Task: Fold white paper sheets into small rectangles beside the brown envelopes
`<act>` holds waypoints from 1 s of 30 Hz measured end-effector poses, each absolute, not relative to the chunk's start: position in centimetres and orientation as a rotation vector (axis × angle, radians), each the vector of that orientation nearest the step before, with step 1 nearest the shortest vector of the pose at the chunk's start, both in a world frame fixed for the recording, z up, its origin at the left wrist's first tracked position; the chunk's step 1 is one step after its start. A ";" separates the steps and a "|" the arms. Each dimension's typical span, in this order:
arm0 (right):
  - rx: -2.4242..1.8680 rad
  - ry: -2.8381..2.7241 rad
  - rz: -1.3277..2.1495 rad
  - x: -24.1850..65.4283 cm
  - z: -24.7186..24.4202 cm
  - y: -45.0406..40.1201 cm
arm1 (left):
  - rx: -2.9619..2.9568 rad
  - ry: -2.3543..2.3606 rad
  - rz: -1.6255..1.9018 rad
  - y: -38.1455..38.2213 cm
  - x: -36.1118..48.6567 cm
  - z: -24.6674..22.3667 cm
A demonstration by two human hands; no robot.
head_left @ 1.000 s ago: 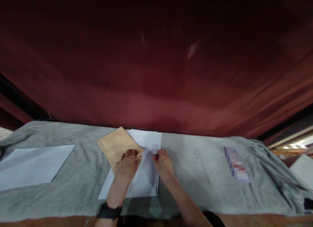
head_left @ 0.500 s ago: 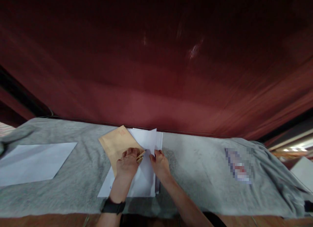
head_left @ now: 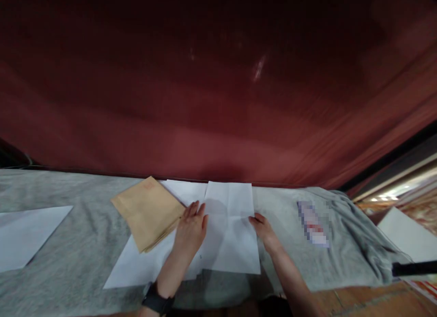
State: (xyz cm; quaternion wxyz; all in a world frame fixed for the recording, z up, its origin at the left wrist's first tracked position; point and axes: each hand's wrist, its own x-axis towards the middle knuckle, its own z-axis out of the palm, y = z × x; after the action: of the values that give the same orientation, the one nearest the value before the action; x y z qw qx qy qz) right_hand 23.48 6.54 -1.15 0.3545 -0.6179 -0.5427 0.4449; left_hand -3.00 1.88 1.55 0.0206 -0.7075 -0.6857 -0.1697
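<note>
Right of the envelopes (head_left: 148, 212), your left hand (head_left: 190, 228) lies, grip unclosed, at the creased paper's (head_left: 237, 242) left edge. That paper, also right of the envelopes, should be light, floppy, easily crumpled: hold its edges. Farther right, your right hand (head_left: 264, 228) meets it; you can't tell whether its grip pinches.
</note>
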 end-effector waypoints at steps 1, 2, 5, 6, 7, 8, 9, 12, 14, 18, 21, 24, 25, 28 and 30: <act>-1.610 -1.402 1.146 24.8 -1.2 6.5 | -2.283 -2.046 -0.558 1.8 -1.2 1.1; -1.623 -1.408 1.141 26.1 -1.2 6.4 | -2.363 -1.970 -0.586 1.6 0.7 0.6; -1.658 -1.458 1.123 28.6 -1.3 6.6 | -2.521 -1.779 -0.630 0.4 5.7 -1.1; -1.672 -1.480 1.108 29.1 -1.4 6.8 | -2.546 -1.727 -0.643 -0.1 6.9 -1.8; -1.689 -1.503 1.084 29.4 -1.5 6.9 | -2.554 -1.695 -0.652 -0.5 8.0 -2.4; -1.710 -1.525 1.049 29.6 -1.7 7.1 | -2.550 -1.676 -0.658 -0.8 8.7 -3.1; -1.735 -1.544 1.001 29.5 -1.8 7.1 | -2.534 -1.667 -0.660 -0.9 9.3 -3.7; -1.807 -1.581 0.794 28.9 -2.1 6.7 | -2.458 -1.674 -0.638 -0.7 10.1 -5.2; -1.823 -1.596 0.646 27.9 -2.1 5.9 | -2.411 -1.690 -0.614 -0.1 10.3 -5.9; -1.590 -1.845 0.350 24.4 -2.6 3.5 | -2.349 -1.691 -0.565 1.1 10.3 -7.3; -1.358 -2.030 0.401 21.4 -3.6 1.9 | -2.345 -1.568 -0.564 1.2 10.1 -8.5; -1.321 -2.108 0.435 20.1 -4.3 1.1 | -2.326 -1.508 -0.581 1.0 9.6 -8.9; -1.332 -2.129 0.416 20.2 -4.4 1.0 | -2.317 -1.520 -0.582 0.9 9.3 -8.8; -1.364 -2.216 0.261 21.6 -4.7 1.1 | -2.309 -1.579 -0.589 0.8 8.1 -8.0; -1.376 -2.274 0.127 23.1 -4.9 1.2 | -2.312 -1.607 -0.607 0.8 7.2 -7.5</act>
State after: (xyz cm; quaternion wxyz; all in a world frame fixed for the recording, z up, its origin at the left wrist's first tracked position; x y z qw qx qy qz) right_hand 23.07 1.19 -4.92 0.2383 -0.5022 -0.8300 0.0462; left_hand 7.24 0.80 -7.51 0.1303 -0.7959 -0.5531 -0.2089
